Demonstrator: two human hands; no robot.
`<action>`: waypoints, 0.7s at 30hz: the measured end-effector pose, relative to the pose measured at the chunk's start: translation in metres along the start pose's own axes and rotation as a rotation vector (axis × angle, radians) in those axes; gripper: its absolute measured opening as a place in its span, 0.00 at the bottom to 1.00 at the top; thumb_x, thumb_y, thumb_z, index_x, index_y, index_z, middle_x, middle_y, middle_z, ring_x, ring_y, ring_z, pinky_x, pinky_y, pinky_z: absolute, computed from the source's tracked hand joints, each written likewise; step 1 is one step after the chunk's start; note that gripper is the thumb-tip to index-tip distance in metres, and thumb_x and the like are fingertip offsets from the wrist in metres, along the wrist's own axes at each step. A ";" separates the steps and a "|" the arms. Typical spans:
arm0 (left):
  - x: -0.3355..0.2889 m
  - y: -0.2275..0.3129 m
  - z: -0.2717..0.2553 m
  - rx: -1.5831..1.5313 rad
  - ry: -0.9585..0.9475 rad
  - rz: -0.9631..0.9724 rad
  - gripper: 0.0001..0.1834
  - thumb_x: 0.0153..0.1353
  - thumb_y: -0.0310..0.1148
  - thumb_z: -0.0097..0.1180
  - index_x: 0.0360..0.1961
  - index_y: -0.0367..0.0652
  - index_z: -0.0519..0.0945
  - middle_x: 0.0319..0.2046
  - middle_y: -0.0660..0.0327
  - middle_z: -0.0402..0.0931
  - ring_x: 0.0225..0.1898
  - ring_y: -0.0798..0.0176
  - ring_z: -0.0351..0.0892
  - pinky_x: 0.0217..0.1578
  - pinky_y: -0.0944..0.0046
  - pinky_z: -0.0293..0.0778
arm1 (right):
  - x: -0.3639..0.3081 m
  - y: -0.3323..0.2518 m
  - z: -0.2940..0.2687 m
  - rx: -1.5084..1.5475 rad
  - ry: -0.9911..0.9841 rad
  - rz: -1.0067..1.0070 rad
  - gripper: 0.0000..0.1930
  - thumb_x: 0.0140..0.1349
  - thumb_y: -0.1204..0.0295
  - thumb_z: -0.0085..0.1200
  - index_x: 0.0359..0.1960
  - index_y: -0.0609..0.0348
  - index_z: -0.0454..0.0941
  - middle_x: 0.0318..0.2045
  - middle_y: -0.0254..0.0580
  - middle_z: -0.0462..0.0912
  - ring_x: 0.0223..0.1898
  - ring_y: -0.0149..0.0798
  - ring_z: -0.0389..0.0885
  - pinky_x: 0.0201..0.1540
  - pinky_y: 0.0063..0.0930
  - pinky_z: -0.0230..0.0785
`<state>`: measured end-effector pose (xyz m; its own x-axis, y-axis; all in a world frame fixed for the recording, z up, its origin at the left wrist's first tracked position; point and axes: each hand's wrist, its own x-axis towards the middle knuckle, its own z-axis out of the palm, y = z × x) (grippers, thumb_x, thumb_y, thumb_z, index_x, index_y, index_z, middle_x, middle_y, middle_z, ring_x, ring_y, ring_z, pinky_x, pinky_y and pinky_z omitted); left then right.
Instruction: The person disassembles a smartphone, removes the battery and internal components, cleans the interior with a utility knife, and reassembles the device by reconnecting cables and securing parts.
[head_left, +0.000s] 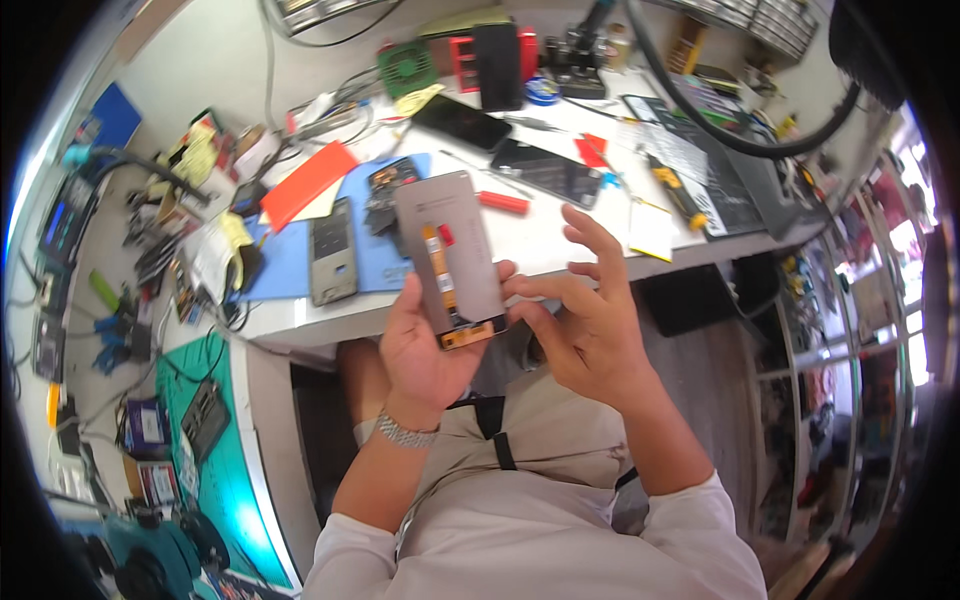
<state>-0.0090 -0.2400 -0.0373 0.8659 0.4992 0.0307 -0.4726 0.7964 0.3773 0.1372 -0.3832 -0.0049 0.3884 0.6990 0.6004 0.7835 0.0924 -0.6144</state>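
Note:
My left hand (427, 350) is closed round a phone screen panel (462, 215), held tilted above my lap in front of the table edge. The panel's grey back faces up, with an orange and white flex cable (440, 268) along it, a small red tab, and a gold-coloured strip at its lower end. Beside the panel's lower right edge is my right hand (585, 315), its fingers apart. Its thumb and index tips come close to the edge; whether they touch it, I cannot make out. A metal watch band circles my left wrist.
On the white table (560, 245) lie a phone frame (333, 252) on a blue mat (285, 270), an opened phone (390, 180), dark phone screens (545, 170), a red stick (503, 202) and a yellow-black screwdriver (675, 190). Cables and parts crowd the left; a green mat (210, 480) holds a dark device.

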 end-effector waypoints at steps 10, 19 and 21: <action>-0.002 0.000 0.002 0.184 -0.032 0.059 0.42 0.84 0.61 0.23 0.83 0.38 0.53 0.74 0.33 0.65 0.73 0.30 0.70 0.71 0.33 0.71 | -0.006 -0.004 0.030 -0.032 -0.090 -0.086 0.15 0.54 0.76 0.74 0.44 0.49 0.88 0.79 0.60 0.58 0.75 0.70 0.58 0.71 0.58 0.61; -0.008 0.001 -0.001 0.336 -0.089 0.057 0.40 0.84 0.61 0.24 0.81 0.42 0.56 0.71 0.37 0.70 0.71 0.36 0.74 0.69 0.42 0.75 | -0.009 -0.001 0.034 0.051 -0.101 -0.083 0.12 0.51 0.80 0.72 0.36 0.51 0.86 0.79 0.60 0.58 0.74 0.70 0.58 0.72 0.59 0.58; -0.009 0.001 -0.003 0.336 -0.093 0.061 0.40 0.83 0.62 0.24 0.81 0.42 0.56 0.71 0.38 0.71 0.70 0.37 0.75 0.69 0.42 0.75 | -0.009 -0.001 0.033 0.007 -0.087 -0.113 0.12 0.51 0.78 0.74 0.36 0.49 0.87 0.78 0.60 0.60 0.73 0.66 0.62 0.68 0.55 0.64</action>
<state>-0.0176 -0.2423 -0.0395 0.8560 0.4973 0.1410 -0.4574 0.6016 0.6548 0.1167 -0.3659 -0.0268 0.2543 0.7429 0.6191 0.8160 0.1787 -0.5497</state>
